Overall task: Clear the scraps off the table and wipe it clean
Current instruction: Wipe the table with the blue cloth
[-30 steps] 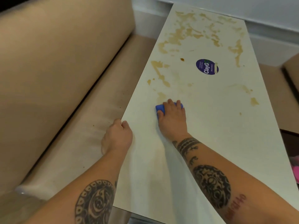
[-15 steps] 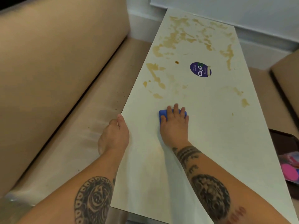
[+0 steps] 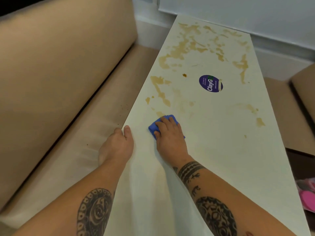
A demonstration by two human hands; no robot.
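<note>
White tabletop (image 3: 213, 150) runs away from me, long and narrow, with a beige bench seat (image 3: 81, 133) along the side of my left hand (image 3: 117, 147). That hand grasps the table's edge: the thumb lies on top and the fingers curl down over the side, mostly out of my sight. My right hand (image 3: 168, 133) lies flat on a folded blue cloth (image 3: 156, 127), fingers straight and spread, pressing it onto the surface; the cloth's corners show beyond my fingertips and beside my thumb. Just ahead of the cloth begin brown smears (image 3: 187, 48), scattered thickly toward the far end and thinner off to the right of my right hand. Further ahead of that hand sits a dark blue oval sticker (image 3: 210, 83) reading "ClayG". Off the table's edge beside my right forearm I see something pink (image 3: 306, 196), too cropped to identify.
</note>
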